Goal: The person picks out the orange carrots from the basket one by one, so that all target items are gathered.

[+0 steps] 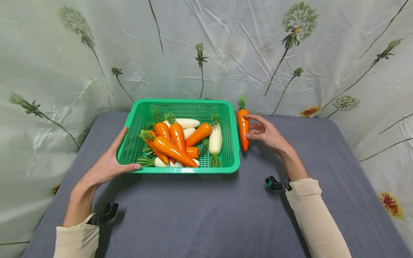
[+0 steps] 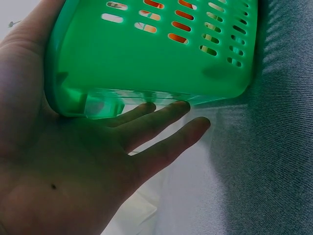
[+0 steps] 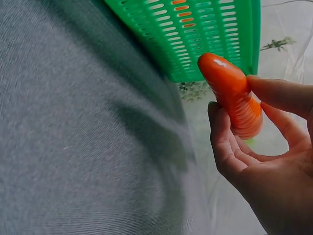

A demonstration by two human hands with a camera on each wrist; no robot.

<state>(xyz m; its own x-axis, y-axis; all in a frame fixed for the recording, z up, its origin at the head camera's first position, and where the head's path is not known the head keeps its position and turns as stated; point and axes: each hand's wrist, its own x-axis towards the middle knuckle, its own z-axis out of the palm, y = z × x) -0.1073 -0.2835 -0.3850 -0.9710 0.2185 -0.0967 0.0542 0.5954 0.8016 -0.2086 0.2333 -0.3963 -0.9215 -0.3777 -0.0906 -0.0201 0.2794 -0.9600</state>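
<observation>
A green plastic basket (image 1: 180,171) holds several orange carrots (image 1: 174,150) and white radishes (image 1: 215,139) with green tops. My left hand (image 1: 104,166) rests against its front left corner, thumb along the front rim. Its other fingers (image 2: 168,147) stretch nearly straight along the outside of the left wall. Just beyond the basket's right side, my right hand (image 1: 269,134) pinches a single carrot (image 1: 244,129) between thumb and fingers. That carrot stands with its leafy top away from me and its tip toward me; in the right wrist view it is held above the cloth.
A grey cloth (image 1: 193,215) covers the table. Behind it hangs a pale curtain (image 1: 219,53) printed with dandelions, meeting the table's far edge. A black strap (image 1: 104,214) sits on the left wrist and another black strap (image 1: 278,183) on the right.
</observation>
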